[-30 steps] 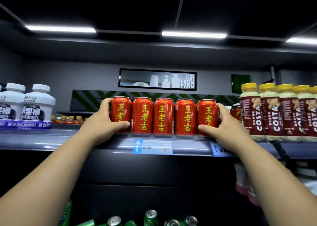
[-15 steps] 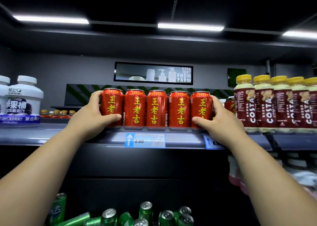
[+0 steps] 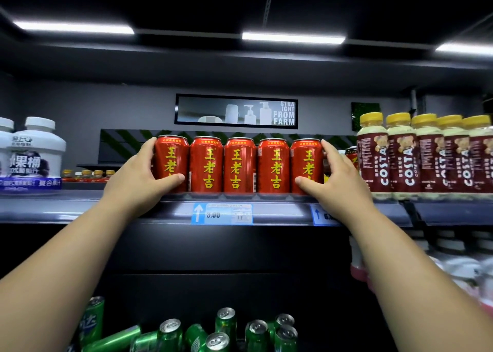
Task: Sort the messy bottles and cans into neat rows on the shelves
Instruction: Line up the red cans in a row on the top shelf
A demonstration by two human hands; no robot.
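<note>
Several red cans (image 3: 239,165) with yellow characters stand upright in a tight row at the front edge of the grey upper shelf (image 3: 80,207). My left hand (image 3: 138,180) grips the leftmost red can (image 3: 171,162), thumb across its front, fingers round its left side. My right hand (image 3: 337,180) grips the rightmost red can (image 3: 306,164) the same way from the right. On the lower shelf, green cans (image 3: 226,330) lie and stand in a jumble.
White jugs (image 3: 37,154) stand at the left of the upper shelf. Costa bottles (image 3: 424,154) with yellow caps line its right side. Another red can (image 3: 351,156) shows behind my right hand. Blue price tags (image 3: 221,213) hang on the shelf edge. Pink bottles (image 3: 357,261) sit lower right.
The view has tipped downward, so the shelf sits higher in frame and more green cans show below. Both hands stay on the ends of the red row.
</note>
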